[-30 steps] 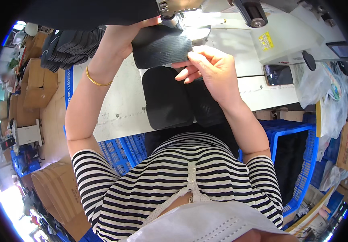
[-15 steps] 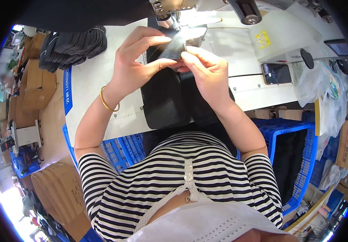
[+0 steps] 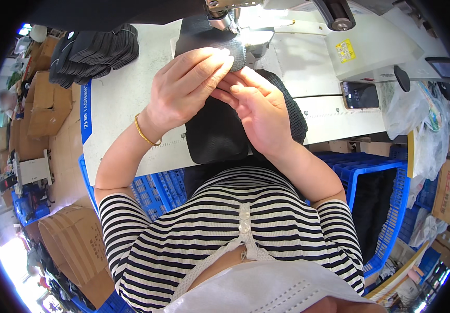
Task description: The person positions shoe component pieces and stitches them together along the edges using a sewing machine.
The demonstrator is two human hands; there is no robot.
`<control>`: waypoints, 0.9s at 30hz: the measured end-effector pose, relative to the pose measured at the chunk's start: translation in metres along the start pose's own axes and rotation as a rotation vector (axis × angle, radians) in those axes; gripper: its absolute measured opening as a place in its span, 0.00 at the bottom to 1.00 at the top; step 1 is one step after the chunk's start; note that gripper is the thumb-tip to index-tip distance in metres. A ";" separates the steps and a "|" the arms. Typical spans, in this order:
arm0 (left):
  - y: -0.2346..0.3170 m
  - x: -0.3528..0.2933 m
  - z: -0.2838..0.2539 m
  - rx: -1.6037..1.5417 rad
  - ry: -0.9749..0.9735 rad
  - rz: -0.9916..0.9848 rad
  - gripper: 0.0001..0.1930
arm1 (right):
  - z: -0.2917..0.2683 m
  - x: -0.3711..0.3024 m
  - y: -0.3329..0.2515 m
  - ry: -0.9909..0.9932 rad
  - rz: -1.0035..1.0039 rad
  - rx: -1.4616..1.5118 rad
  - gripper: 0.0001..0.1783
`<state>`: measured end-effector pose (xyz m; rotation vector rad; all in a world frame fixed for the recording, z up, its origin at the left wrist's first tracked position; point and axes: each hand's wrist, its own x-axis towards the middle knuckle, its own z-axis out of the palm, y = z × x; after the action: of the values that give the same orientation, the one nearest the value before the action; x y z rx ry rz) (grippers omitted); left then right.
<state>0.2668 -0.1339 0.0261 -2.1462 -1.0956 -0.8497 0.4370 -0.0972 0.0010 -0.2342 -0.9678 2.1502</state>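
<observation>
A black fabric piece with a rounded, ribbed end (image 3: 239, 56) lies under the sewing machine's needle area. My left hand (image 3: 191, 86) is closed in a pinch on its near edge, thumb and fingertips pressed together. Just to the right, my right hand (image 3: 261, 109) grips the underside of the same edge; some of its fingers are hidden behind the left hand. Below both hands, a smooth black padded piece (image 3: 217, 136) hangs toward the table's front edge. Black mesh fabric (image 3: 293, 109) shows beyond my right hand. The metal presser foot assembly (image 3: 225, 22) stands just above the work.
A stack of black fabric pieces (image 3: 97, 52) sits at the table's far left. On the right are a phone (image 3: 360, 95), the white machine body (image 3: 371, 47) and clear plastic bags (image 3: 410, 115). Blue crates (image 3: 403, 208) stand below the table; cardboard boxes (image 3: 74, 240) are at left.
The fabric has turned, its ribbed end now rounded toward the right. My left fingers have closed over the edge, and my right hand has rolled palm-up; the mesh shows more.
</observation>
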 end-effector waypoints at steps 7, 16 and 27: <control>-0.013 0.006 0.003 0.068 0.013 0.077 0.19 | 0.006 0.007 -0.001 0.024 -0.017 0.066 0.26; -0.030 0.016 0.009 0.096 0.035 0.114 0.17 | 0.008 0.021 0.006 0.002 -0.058 0.120 0.30; -0.029 0.019 0.014 0.132 0.045 0.086 0.15 | 0.012 0.022 0.004 0.000 -0.079 0.090 0.31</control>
<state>0.2545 -0.1007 0.0375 -2.0397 -1.0006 -0.7613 0.4139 -0.0901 0.0093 -0.1495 -0.8635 2.1160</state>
